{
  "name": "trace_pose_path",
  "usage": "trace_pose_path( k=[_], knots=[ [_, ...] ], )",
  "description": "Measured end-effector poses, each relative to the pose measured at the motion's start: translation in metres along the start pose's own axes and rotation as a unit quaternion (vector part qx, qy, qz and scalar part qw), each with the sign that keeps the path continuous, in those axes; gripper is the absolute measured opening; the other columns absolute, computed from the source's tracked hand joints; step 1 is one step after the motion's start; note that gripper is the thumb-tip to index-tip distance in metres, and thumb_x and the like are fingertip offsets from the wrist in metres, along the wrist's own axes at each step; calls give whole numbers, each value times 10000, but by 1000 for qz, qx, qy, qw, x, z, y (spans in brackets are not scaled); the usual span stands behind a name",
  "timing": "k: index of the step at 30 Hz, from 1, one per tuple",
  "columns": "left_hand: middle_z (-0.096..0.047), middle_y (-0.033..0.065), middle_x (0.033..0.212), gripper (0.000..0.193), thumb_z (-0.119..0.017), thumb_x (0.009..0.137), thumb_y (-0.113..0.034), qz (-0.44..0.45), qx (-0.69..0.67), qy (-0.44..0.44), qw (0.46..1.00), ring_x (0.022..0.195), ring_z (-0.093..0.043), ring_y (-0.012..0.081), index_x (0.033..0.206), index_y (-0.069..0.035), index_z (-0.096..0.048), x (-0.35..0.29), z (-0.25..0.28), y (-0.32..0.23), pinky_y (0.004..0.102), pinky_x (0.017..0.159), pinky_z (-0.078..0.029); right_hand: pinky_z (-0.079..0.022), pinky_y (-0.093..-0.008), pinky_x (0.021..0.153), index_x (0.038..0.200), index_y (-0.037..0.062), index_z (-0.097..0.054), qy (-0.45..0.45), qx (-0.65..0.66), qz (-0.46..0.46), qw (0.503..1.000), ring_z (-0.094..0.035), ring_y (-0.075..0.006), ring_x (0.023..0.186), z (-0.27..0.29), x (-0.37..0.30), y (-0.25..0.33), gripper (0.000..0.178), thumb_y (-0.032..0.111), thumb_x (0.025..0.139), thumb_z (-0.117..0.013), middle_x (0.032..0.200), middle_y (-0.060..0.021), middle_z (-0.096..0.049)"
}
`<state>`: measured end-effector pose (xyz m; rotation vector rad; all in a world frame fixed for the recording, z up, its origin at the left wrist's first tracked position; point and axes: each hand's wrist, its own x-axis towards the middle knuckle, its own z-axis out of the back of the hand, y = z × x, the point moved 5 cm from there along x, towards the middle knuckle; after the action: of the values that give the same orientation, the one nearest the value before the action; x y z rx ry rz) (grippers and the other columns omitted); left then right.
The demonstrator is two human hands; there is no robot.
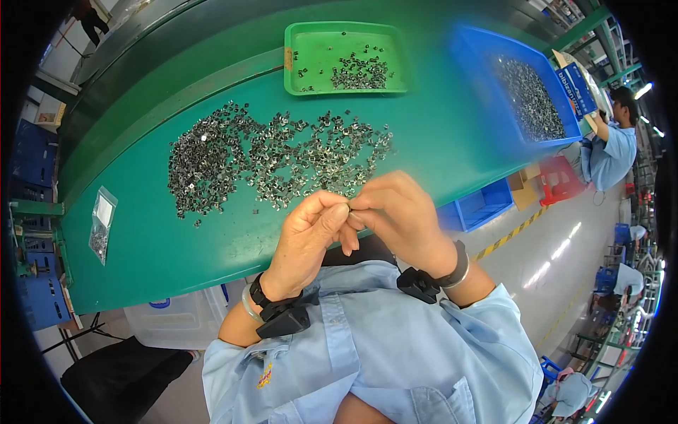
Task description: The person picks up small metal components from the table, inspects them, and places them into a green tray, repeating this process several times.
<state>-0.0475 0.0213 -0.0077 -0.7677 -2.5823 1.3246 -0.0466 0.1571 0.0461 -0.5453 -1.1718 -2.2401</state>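
Observation:
My left hand (pixel 311 230) and my right hand (pixel 399 215) meet at the near edge of the green table, fingertips pinched together. Between them is something tiny that the fingers mostly hide; I cannot make out its kind. Just beyond my hands, a wide spread of small shiny metal parts (pixel 311 159) covers the tabletop. It is densest in a heap (pixel 205 159) at the left and thins out toward the right. Past the spread stands a shallow green tray (pixel 300 53) with more of these small parts scattered in it.
A large blue bin (pixel 477 63) at the right holds many small metal parts. A clear plastic bag (pixel 102 222) lies on the table's left end. Below the table are a blue crate (pixel 480 205) and a translucent box (pixel 173 318). A co-worker (pixel 611 145) stands far right near a red stool (pixel 558 180).

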Motion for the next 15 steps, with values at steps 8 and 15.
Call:
trace_pose_path(
  k=[8,15],
  knots=[
    [-624,89,871,155,-529,943,-180,26,-77,0,997,647,-580,141,973,-28,-523,1,1,3,264,563,-467,-467,-321,633,893,70,-626,-4,-13,22,1000,-586,-234,755,-1,-3,1,232,2,692,-718,874,-62,-609],
    [-619,75,801,149,-571,919,-187,31,-212,55,975,595,-555,154,949,-51,-518,2,-6,11,269,531,-436,-466,-326,604,871,52,-623,-34,43,15,998,-580,-227,720,-1,-6,7,221,12,677,-721,827,-64,-597]
  ],
)
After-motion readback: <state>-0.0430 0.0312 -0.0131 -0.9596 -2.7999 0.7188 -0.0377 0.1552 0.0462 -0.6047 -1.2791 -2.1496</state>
